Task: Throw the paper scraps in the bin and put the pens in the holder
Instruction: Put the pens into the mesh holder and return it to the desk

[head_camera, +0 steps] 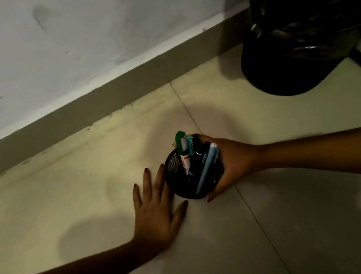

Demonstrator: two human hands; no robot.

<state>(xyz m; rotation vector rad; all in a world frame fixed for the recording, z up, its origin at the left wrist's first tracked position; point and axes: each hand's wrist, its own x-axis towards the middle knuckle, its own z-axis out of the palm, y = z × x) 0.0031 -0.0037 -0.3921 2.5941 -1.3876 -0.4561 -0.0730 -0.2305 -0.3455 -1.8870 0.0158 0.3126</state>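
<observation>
A black mesh pen holder (174, 162) stands on the tiled floor. Several pens stick out of it, among them a green-capped marker (183, 150) and a light blue pen (206, 168). My right hand (232, 164) wraps around the holder's right side, fingers curled over its rim and thumb at its base. My left hand (156, 211) lies flat on the floor just left of the holder, fingers spread, holding nothing. A black bin (302, 42) lined with a black plastic bag stands at the upper right. No paper scraps are visible.
A white wall with a grey skirting board (96, 103) runs diagonally behind the holder. The floor is pale tile with grout lines. The bin stands close to the wall corner, about an arm's length beyond the holder.
</observation>
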